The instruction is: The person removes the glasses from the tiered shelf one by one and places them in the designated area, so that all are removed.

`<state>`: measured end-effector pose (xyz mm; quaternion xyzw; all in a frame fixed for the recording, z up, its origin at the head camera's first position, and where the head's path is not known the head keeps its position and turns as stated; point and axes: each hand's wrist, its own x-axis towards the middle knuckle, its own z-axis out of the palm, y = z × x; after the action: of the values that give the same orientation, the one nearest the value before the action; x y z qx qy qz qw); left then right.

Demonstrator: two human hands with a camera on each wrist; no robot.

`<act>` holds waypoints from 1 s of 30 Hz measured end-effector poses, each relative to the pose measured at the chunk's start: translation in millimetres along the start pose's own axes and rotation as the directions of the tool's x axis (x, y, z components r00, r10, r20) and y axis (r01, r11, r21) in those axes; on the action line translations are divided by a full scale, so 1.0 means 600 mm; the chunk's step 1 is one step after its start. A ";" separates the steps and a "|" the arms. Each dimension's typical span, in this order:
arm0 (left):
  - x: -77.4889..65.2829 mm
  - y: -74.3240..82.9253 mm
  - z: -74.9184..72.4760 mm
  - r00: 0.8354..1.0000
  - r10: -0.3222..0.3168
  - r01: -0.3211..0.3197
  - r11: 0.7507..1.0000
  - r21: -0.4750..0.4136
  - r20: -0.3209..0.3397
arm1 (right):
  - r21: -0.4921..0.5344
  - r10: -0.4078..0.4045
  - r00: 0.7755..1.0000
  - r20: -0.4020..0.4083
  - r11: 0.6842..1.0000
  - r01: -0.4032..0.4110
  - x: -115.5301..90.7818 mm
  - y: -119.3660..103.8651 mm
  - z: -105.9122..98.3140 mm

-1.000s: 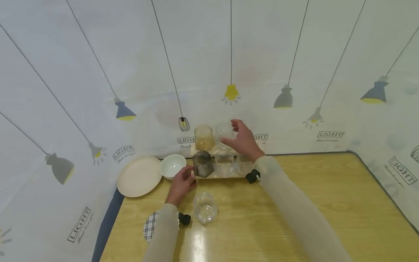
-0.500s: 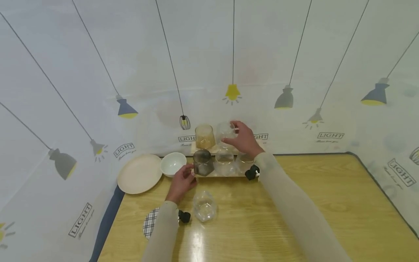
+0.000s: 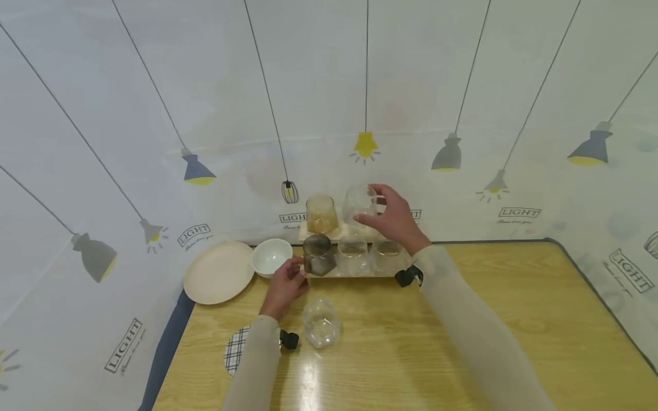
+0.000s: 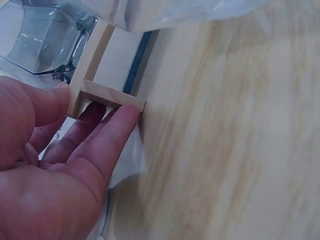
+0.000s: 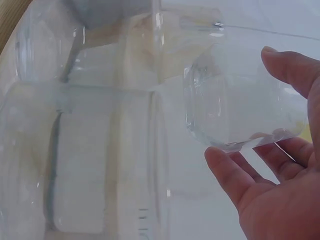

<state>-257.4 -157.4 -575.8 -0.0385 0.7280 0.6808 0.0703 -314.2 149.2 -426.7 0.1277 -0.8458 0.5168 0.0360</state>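
My right hand holds a clear faceted glass between thumb and fingers, at the upper tier of a small wooden rack. Left of that glass, an amber glass stands on the upper tier. On the lower tier are a smoky grey glass, a clear glass and another clear glass. My left hand grips the rack's left end, the thumb at the shelf edge and fingers against its short leg.
One more clear glass sits on the wooden table in front of the rack. A white bowl and a cream plate are at the left. A checked round mat lies partly under my left forearm. The printed wall rises behind the rack.
Over the last half second my right hand has shifted slightly to the right, and the clear glass has moved with it. My left hand stays at the rack's end.
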 end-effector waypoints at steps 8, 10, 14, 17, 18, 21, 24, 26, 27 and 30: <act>-0.001 -0.005 -0.004 1.000 -0.006 0.006 1.000 -0.003 -0.004 | -0.012 -0.069 0.997 0.024 0.997 0.070 -0.048 -0.034 -0.006; 0.000 -0.004 -0.003 1.000 0.002 -0.002 1.000 -0.005 -0.001 | -0.010 -0.078 0.997 0.028 0.997 0.078 -0.064 -0.039 -0.007; 0.003 -0.002 -0.003 1.000 0.009 -0.009 1.000 -0.008 -0.005 | -0.015 -0.087 0.995 0.054 0.996 0.087 -0.095 -0.047 -0.005; 0.005 -0.002 -0.001 1.000 0.012 -0.012 1.000 -0.005 -0.008 | -0.005 -0.107 0.991 0.077 0.994 0.107 -0.119 -0.049 -0.001; 0.005 -0.001 -0.001 1.000 0.016 -0.016 1.000 -0.003 -0.011 | 0.007 -0.123 0.989 0.085 0.992 0.123 -0.126 -0.048 0.001; 0.003 -0.002 0.001 1.000 0.010 -0.010 1.000 0.000 -0.012 | 0.023 -0.159 0.983 0.089 0.987 0.158 -0.147 -0.044 0.008; 0.003 -0.003 0.001 1.000 -0.003 0.003 1.000 -0.006 -0.010 | 0.015 -0.192 0.978 0.082 0.981 0.192 -0.167 -0.037 0.016; 0.004 -0.004 0.000 1.000 -0.007 0.007 1.000 -0.013 -0.008 | 0.009 -0.202 0.976 0.081 0.979 0.202 -0.180 -0.034 0.021; 0.004 -0.004 0.000 1.000 -0.006 0.006 1.000 -0.016 -0.008 | 0.017 -0.209 0.974 0.085 0.978 0.209 -0.186 -0.031 0.024; 0.005 -0.004 -0.001 1.000 0.004 -0.004 1.000 -0.020 -0.010 | 0.038 -0.219 0.970 0.110 0.976 0.216 -0.206 -0.020 0.033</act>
<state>-260.3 -157.8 -578.6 -0.0411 0.7217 0.6880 0.0649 -190.8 148.5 -449.7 0.2491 -0.8207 0.5125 0.0425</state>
